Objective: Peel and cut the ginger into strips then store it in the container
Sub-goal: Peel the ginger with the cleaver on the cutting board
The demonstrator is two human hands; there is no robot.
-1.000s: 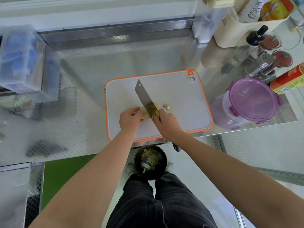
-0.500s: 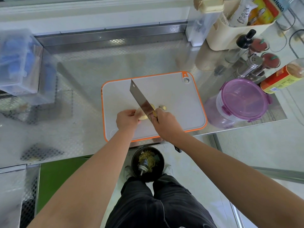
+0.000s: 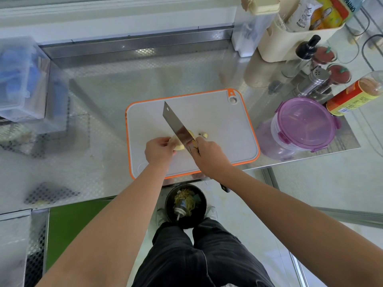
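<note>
L hand [image 3: 158,150] pinched ginger [image 3: 178,145] on cutting board [image 3: 217,112]; R hand [image 3: 208,155] gripped cleaver [image 3: 178,126], blade against ginger. 1 cut bit [image 3: 205,135] lay nearby.

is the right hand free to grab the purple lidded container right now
Probably not yet: the right hand grips the cleaver, its blade at the ginger. The container stands just right of the cutting board with nothing between, so the way looks free once the cleaver is down.

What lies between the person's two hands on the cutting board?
Head view: the ginger, gripped by the left hand, and the knife, gripped by the right hand, its blade against the ginger.
</note>
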